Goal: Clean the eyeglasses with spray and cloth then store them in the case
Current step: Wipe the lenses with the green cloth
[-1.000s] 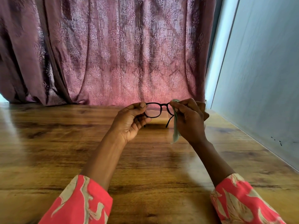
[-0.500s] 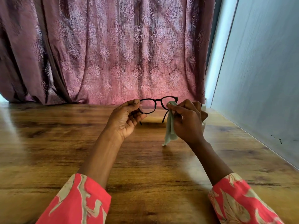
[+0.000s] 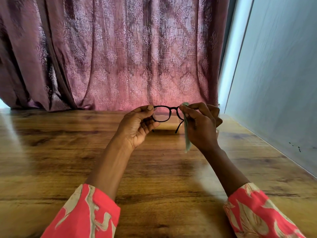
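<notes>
While the left hand (image 3: pixel 137 125) pinches the glasses (image 3: pixel 165 114) at nine o'clock and the right hand (image 3: pixel 200 125) presses the cloth (image 3: pixel 187 134) round the three o'clock lens above the table (image 3: pixel 51 152), wiping seems underway, with casing left; no case shows.

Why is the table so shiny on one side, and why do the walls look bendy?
Head view: pale glare streaks the wooden table at far left, probably light from behind the curtain; the wide-angle lens makes the right wall lean; the arms cast soft shadows on the wood; the eyeglasses and cloth look slightly soft.
</notes>
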